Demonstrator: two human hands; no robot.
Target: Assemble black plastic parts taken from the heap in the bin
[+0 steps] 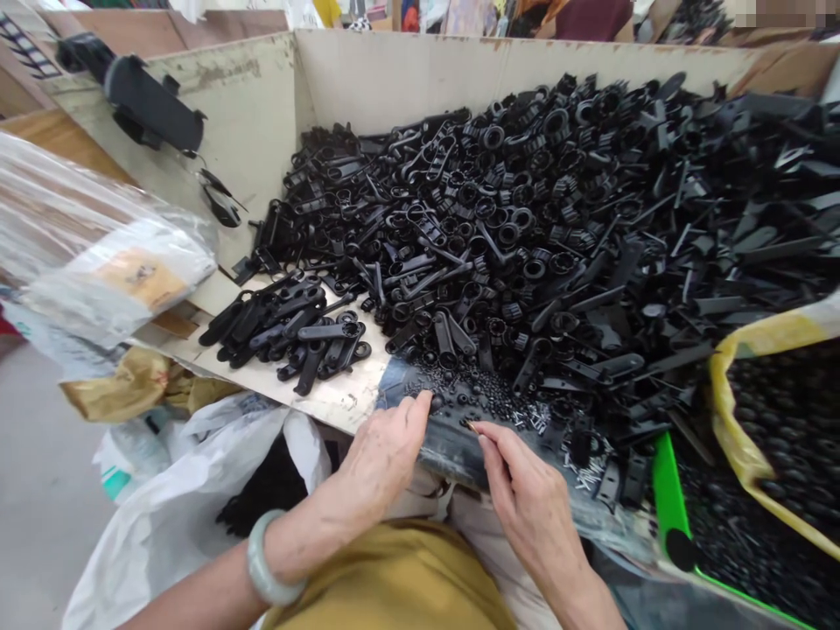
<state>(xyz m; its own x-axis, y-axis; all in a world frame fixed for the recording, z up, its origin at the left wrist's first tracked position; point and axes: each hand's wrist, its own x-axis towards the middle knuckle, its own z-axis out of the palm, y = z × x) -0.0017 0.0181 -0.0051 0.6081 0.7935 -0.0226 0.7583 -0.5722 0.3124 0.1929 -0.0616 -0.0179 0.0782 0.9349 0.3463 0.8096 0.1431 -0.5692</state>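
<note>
My left hand (pixel 387 442), with a pale green bangle (pixel 262 560) at its wrist, is at the front edge of the bench, fingers pressed together over small black parts (pixel 452 385); anything between them is hidden. My right hand (pixel 525 477) pinches a tiny object (pixel 471 426) that is too small to name. Silver screws (pixel 591 464) lie beyond and right of it. A huge heap of black plastic parts (pixel 486 210) fills the bin behind the hands. A smaller group of long black pieces (pixel 289 324) lies on the pale board to the left.
A white plastic bag (pixel 177 516) holding black pieces hangs at the lower left. Clear wrapping (pixel 98 254) is at the left. On the right are a green panel (pixel 670 499) and a yellow-rimmed sack (pixel 725 411) of small black parts. The bin's pale walls (pixel 459 74) rise behind.
</note>
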